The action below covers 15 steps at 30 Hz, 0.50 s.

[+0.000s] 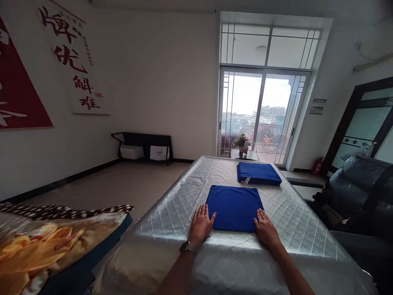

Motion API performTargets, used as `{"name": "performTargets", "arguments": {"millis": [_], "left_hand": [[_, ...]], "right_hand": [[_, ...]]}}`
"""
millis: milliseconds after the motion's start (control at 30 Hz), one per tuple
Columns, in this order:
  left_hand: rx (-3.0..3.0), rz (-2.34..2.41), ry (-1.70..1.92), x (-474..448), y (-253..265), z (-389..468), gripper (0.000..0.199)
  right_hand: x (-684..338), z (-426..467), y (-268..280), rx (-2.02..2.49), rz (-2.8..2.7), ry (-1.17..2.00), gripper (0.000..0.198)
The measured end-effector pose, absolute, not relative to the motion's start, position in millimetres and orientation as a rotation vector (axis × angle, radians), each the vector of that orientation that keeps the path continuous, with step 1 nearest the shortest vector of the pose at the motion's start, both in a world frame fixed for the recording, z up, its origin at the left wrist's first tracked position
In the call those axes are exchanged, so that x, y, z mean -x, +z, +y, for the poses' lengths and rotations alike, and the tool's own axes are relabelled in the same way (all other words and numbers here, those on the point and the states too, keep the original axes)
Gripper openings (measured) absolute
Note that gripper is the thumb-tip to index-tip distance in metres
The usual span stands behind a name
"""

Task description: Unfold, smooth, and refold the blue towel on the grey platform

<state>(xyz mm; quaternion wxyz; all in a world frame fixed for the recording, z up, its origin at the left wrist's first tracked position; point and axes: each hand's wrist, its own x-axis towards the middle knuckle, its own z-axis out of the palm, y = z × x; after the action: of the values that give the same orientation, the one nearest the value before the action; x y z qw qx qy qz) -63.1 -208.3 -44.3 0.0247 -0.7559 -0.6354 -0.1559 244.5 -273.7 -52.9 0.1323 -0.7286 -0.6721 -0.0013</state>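
A flat blue folded cloth (235,207) lies on a silver quilted table cover (175,209). At its left edge rests my left hand (201,223), fingers stretched out and palm down, with a dark band on the wrist. My right hand (265,226) touches the near right corner, its fingers also extended flat. Farther back on the table sits a thicker stack of folded blue cloth (259,173), with a small white tag hanging from its near side. Neither hand grips anything.
A bed with a patterned blanket (92,223) stands at the left, and a dark leather chair (362,188) at the right. Beyond the table's far end is a small table with a plant (241,140) and a bottle (245,148). A black rack (147,141) holds white boxes by the wall.
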Motion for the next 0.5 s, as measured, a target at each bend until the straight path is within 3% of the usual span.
{"name": "performTargets", "arguments": {"millis": [500], "left_hand": [[2.323, -1.981, -0.496, 63.0, -43.0, -208.9, 0.075]], "right_hand": [[-241.7, -276.1, -48.9, 2.163, -1.956, -0.034, 0.062]]}}
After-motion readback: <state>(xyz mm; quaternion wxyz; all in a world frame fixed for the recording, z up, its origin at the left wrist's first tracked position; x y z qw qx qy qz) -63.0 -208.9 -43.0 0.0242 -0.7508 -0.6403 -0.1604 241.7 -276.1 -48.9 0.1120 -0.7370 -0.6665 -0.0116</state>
